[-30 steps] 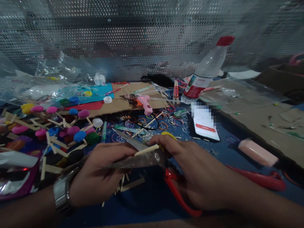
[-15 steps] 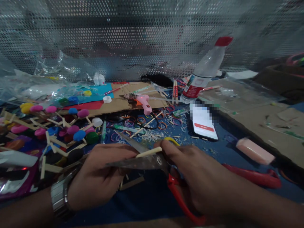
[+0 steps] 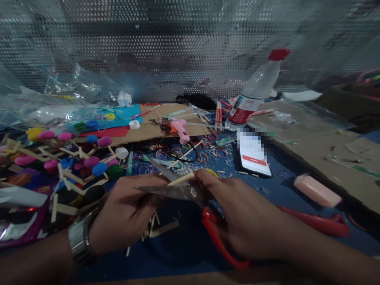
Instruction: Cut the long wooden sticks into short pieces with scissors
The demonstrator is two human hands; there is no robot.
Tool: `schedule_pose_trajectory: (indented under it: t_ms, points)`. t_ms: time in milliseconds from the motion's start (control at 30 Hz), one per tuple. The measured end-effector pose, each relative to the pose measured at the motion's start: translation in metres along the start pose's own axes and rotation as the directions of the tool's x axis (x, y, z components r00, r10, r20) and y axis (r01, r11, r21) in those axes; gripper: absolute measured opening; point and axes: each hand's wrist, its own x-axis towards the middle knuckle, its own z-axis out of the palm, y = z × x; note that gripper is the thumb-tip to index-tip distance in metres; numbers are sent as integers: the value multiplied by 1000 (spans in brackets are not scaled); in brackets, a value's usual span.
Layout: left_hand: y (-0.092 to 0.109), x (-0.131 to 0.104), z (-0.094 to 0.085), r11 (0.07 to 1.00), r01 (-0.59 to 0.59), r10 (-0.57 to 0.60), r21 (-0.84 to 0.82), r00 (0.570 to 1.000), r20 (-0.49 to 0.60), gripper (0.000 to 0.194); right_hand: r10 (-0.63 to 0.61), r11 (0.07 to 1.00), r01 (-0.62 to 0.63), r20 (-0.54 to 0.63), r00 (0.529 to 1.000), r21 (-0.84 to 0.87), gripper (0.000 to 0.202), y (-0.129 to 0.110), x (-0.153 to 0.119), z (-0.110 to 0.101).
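Note:
My right hand is wrapped round the red-handled scissors, whose blades point left and stand apart. Between the blades lies a pale wooden stick; its right end touches the fingertips of my right hand. My left hand, with a metal watch at the wrist, is closed round the stick's left end, close to the blades. Below my left hand, several short thin sticks and a flat wooden strip lie on the blue surface.
Coloured balls on wooden pieces crowd the left side. Behind the hands are a pink glue gun, loose rubber bands and scraps. A tilted bottle, a phone, a pink block and a red tool are at the right.
The scissors and my right hand have shifted slightly left and up, with the blades still apart. More of the short sticks below my left hand shows.

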Motion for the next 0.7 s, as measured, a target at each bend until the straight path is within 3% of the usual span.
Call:
schedule_pose_trajectory:
  t_ms: [233,467,700]
  points:
    - [0,-3,0,1000,6,-6,-9,1000,-15,19,-51,996,55,-59,997,75,57,2,-1,3]
    - [-2,-1,0,999,-28,27,-29,999,-38,21,-36,995,38,-17,999,92,53,1,0,4]
    - [3,1,2,998,-12,10,-66,1000,-29,18,30,997,-32,-28,999,-66,61,-6,-5,5]
